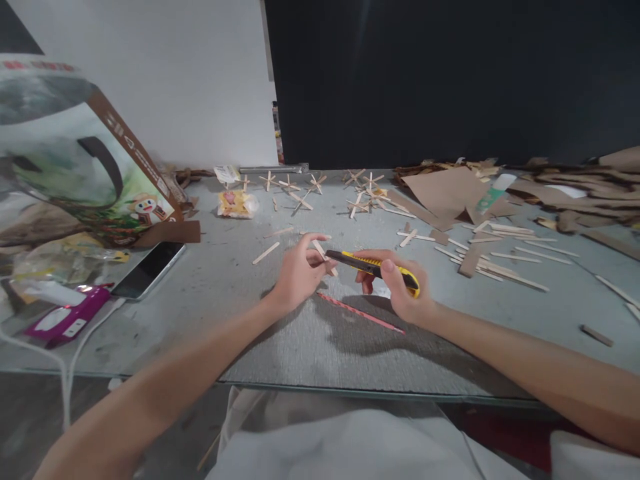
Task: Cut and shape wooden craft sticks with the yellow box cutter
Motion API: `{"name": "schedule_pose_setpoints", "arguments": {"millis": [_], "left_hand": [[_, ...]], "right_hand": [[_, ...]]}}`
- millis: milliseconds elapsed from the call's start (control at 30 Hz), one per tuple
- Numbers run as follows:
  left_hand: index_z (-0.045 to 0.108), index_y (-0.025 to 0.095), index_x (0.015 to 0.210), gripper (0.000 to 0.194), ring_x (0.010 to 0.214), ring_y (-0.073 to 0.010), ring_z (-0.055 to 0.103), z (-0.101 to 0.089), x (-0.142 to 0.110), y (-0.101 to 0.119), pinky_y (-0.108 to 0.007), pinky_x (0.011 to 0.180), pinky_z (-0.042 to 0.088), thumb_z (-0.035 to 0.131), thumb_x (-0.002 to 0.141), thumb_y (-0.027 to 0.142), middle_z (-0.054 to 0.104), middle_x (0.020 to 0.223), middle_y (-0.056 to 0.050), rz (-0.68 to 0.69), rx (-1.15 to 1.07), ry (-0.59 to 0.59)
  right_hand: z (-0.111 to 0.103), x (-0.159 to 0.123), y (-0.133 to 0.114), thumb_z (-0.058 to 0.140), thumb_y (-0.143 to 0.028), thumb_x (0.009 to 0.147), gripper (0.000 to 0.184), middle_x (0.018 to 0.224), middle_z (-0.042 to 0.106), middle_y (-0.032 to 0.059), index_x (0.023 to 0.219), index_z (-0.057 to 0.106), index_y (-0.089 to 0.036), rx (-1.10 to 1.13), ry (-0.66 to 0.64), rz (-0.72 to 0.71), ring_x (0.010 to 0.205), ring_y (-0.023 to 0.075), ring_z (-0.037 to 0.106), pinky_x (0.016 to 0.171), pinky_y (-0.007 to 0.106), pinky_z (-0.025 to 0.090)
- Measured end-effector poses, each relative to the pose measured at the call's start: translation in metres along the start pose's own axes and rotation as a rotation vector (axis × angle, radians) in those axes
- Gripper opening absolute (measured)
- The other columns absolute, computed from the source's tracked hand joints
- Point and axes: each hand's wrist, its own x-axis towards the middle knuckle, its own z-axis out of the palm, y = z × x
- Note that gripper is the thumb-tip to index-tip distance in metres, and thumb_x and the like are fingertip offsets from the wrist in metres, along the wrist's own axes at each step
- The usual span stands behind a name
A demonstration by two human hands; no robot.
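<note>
My left hand (pixel 299 270) is closed around a short wooden craft stick (pixel 320 251), held tilted between thumb and fingers above the table. In my right hand (pixel 407 293) is a yellow and black utility knife (pixel 373 265), pointing left. Its tip meets or nearly meets the stick; I cannot tell whether it is cutting. Below both hands a pink patterned pencil (pixel 360 313) lies slantwise on the grey table (pixel 280 353). A loose craft stick (pixel 265 253) lies left of my left hand.
Several crossed-stick pieces (pixel 303 201) stand at the back. Loose sticks (pixel 515 273) and cardboard (pixel 440 190) spread over the right side. To the left are a phone (pixel 150 270), a purple power strip (pixel 67 317) with white cables, and a large printed package (pixel 75 167).
</note>
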Motion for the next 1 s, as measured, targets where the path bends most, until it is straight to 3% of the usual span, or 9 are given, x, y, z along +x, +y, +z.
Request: {"name": "schedule_pose_setpoints", "arguments": {"millis": [133,367,533,733,867,1000], "left_hand": [[0.06,0.025,0.117,0.04,0.068,-0.0178,0.078,0.0,0.0,0.0,-0.028,0.072,0.06,0.082,0.084,0.024,0.074,0.068,0.005,-0.005,-0.011,0.004],[0.053,0.024,0.107,0.041,0.066,-0.0181,0.077,-0.002,0.001,0.006,-0.028,0.072,0.06,0.086,0.083,0.03,0.073,0.065,0.005,-0.018,-0.064,-0.014],[0.052,0.024,0.107,0.041,0.064,-0.0184,0.077,0.003,0.0,0.007,-0.026,0.066,0.058,0.085,0.082,0.026,0.073,0.066,0.005,-0.029,-0.095,-0.048],[0.053,0.025,0.115,0.046,0.07,-0.0192,0.079,-0.002,0.002,0.005,-0.03,0.073,0.061,0.085,0.085,0.036,0.076,0.071,0.003,0.028,-0.071,0.006],[0.05,0.023,0.122,0.057,0.071,-0.0193,0.079,-0.008,0.005,0.004,-0.029,0.075,0.061,0.087,0.082,0.039,0.077,0.071,0.003,0.026,-0.052,0.035],[0.056,0.022,0.113,0.048,0.075,-0.0207,0.08,-0.006,0.003,0.007,-0.03,0.077,0.06,0.086,0.083,0.042,0.08,0.076,-0.001,0.027,-0.02,0.03]], "right_hand": [[0.001,0.001,-0.002,0.051,-0.055,0.111,0.046,0.08,0.073,0.0045,0.124,0.077,-0.02,0.011,-0.012,0.037,0.062,0.0157,0.066,0.061,0.032,0.055],[0.007,0.01,0.0,0.059,-0.064,0.103,0.047,0.072,0.073,0.0034,0.104,0.079,-0.021,0.299,0.118,0.202,0.054,0.0165,0.062,0.05,0.031,0.051],[0.012,0.013,0.004,0.063,-0.065,0.099,0.049,0.065,0.07,0.0047,0.094,0.079,-0.019,0.412,0.122,0.351,0.05,0.0165,0.059,0.046,0.03,0.049],[0.003,0.009,-0.002,0.058,-0.066,0.102,0.049,0.073,0.074,0.0067,0.108,0.079,-0.022,0.302,0.24,0.183,0.052,0.0182,0.06,0.048,0.034,0.049],[-0.001,0.005,-0.002,0.056,-0.065,0.105,0.05,0.079,0.075,0.0061,0.114,0.078,-0.021,0.188,0.146,0.108,0.056,0.018,0.064,0.055,0.036,0.053],[0.002,0.003,0.001,0.054,-0.059,0.108,0.046,0.083,0.075,0.0053,0.121,0.077,-0.021,0.144,0.065,0.057,0.061,0.0172,0.067,0.059,0.035,0.055]]}}
